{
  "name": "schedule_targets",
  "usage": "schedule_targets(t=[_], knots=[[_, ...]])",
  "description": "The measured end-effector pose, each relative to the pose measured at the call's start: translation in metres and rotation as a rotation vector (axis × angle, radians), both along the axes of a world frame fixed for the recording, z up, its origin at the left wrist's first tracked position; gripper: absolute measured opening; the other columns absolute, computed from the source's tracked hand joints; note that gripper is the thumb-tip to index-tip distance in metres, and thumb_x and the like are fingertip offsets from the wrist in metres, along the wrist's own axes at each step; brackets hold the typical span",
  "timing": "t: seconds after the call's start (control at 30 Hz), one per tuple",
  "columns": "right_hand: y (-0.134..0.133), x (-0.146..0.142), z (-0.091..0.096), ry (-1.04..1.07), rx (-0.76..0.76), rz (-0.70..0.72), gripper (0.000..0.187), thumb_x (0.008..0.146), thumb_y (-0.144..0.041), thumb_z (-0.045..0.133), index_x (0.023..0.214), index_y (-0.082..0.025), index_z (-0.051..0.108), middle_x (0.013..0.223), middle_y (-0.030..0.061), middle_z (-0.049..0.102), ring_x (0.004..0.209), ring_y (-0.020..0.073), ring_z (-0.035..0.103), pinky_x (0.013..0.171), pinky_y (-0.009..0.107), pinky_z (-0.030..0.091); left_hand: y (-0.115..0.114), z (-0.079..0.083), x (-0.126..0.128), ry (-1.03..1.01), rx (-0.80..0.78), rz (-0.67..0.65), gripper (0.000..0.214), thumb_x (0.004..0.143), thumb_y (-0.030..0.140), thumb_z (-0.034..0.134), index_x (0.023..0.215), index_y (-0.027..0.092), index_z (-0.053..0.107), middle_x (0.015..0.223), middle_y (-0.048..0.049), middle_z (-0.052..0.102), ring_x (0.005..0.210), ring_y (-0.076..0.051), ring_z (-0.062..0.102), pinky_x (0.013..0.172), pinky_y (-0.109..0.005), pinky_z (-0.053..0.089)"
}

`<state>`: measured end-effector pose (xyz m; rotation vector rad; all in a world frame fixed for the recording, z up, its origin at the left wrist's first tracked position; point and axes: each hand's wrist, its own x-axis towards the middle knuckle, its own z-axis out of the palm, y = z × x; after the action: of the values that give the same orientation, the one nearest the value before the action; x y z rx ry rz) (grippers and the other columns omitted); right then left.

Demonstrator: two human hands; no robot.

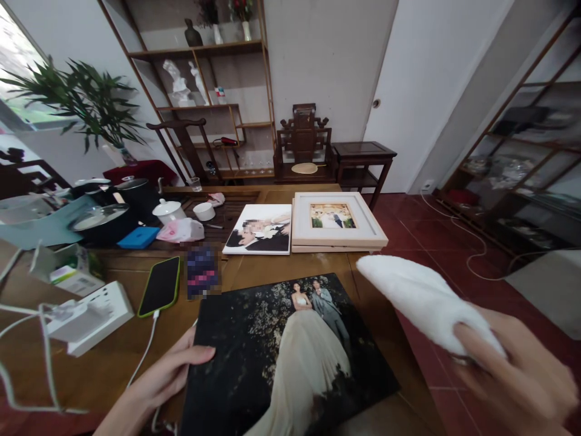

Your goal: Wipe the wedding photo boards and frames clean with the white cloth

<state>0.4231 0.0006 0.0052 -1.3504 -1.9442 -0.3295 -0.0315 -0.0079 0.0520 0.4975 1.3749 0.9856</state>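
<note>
Tabletop [258,266], left fingers [200,355] clamping photo panel [290,351], right fingers [481,348] clutching cloth [415,297]

We get soft, dim light from the washed-out, grey-silled glass window [20,75] at upper left; our bare right hand [521,357] blurs, and wide-angle distortion stretches the edges.

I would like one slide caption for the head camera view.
Left hand gripping a dark photo panel by its edge, right hand holding a white cloth.
</note>
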Motion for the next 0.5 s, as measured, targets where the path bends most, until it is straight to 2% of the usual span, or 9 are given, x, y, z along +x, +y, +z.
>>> schedule_targets(t=[0.1, 0.2, 0.27, 0.4, 0.5], knots=[[0.012, -0.041, 0.013, -0.154, 0.280, 0.044, 0.023, 0.077, -0.011, 0.050, 0.085, -0.028, 0.064, 0.085, 0.0066, 0.063, 0.078, 0.0209, 0.063, 0.065, 0.031, 0.048, 0.016, 0.005, 0.004, 0.036, -0.073, -0.090, 0.027, 0.052, 0.016, 0.079, 0.075, 0.013, 0.066, 0.073, -0.0062, 0.074, 0.065, -0.023, 0.070, 0.064, -0.029, 0.055], [0.016, -0.069, 0.017, -0.208, 0.357, 0.159, 0.028, 0.076, -0.005, 0.051, 0.092, -0.025, 0.063, 0.076, 0.0055, 0.058, 0.072, 0.0191, 0.058, 0.062, 0.030, 0.045, 0.027, 0.007, 0.013, 0.075, -0.085, -0.105, 0.031, 0.059, 0.024, 0.079, 0.086, 0.014, 0.066, 0.081, -0.0074, 0.074, 0.073, -0.022, 0.071, 0.069, -0.028, 0.055], [0.016, -0.083, 0.016, -0.220, 0.270, 0.226, 0.032, 0.076, -0.003, 0.048, 0.096, -0.023, 0.062, 0.074, 0.0057, 0.055, 0.070, 0.0200, 0.053, 0.062, 0.033, 0.043, 0.031, 0.004, 0.020, 0.105, -0.044, -0.095, 0.039, 0.063, 0.027, 0.078, 0.098, 0.016, 0.063, 0.089, -0.0067, 0.074, 0.079, -0.021, 0.071, 0.070, -0.027, 0.055], [0.015, -0.100, 0.010, -0.224, -0.082, 0.257, 0.037, 0.064, -0.004, 0.045, 0.093, -0.020, 0.061, 0.077, 0.0082, 0.052, 0.073, 0.0240, 0.046, 0.065, 0.041, 0.044, 0.040, -0.007, 0.026, 0.186, 0.081, -0.112, 0.047, 0.067, 0.032, 0.077, 0.106, 0.018, 0.056, 0.092, -0.0057, 0.074, 0.083, -0.020, 0.071, 0.076, -0.029, 0.054], [0.014, -0.104, 0.005, -0.205, -0.263, 0.242, 0.044, 0.057, -0.003, 0.046, 0.095, -0.020, 0.060, 0.091, 0.0109, 0.053, 0.089, 0.0302, 0.048, 0.081, 0.053, 0.044, 0.049, -0.016, 0.025, 0.291, 0.112, -0.166, 0.053, 0.064, 0.034, 0.078, 0.108, 0.017, 0.054, 0.093, -0.0069, 0.074, 0.082, -0.022, 0.071, 0.078, -0.033, 0.055]])
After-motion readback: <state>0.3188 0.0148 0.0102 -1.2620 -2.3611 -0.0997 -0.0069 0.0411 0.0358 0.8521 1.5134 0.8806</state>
